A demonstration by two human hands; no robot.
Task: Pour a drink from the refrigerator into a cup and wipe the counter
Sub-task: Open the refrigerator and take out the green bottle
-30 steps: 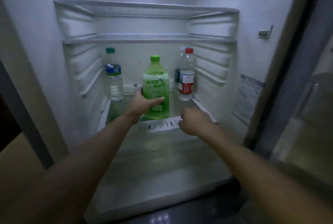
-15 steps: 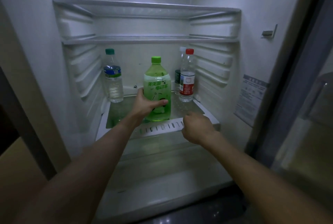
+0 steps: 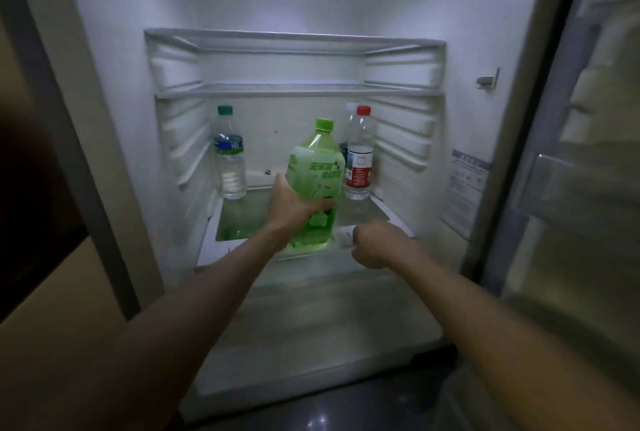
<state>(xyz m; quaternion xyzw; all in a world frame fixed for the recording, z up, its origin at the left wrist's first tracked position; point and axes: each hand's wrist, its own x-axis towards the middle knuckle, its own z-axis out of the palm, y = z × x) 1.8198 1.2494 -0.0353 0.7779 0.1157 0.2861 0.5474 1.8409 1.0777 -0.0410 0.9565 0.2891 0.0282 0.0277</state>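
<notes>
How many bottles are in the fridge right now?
4: green bottle in the left hand, blue-label bottle at left, red-cap bottle at right, and a fourth bottle mostly hidden behind it.

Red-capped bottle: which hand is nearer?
Left, narrowly. The left hand grips the green bottle right beside the red-capped bottle. The right hand, loosely curled and holding nothing, hovers lower, near the shelf's front edge.
</notes>
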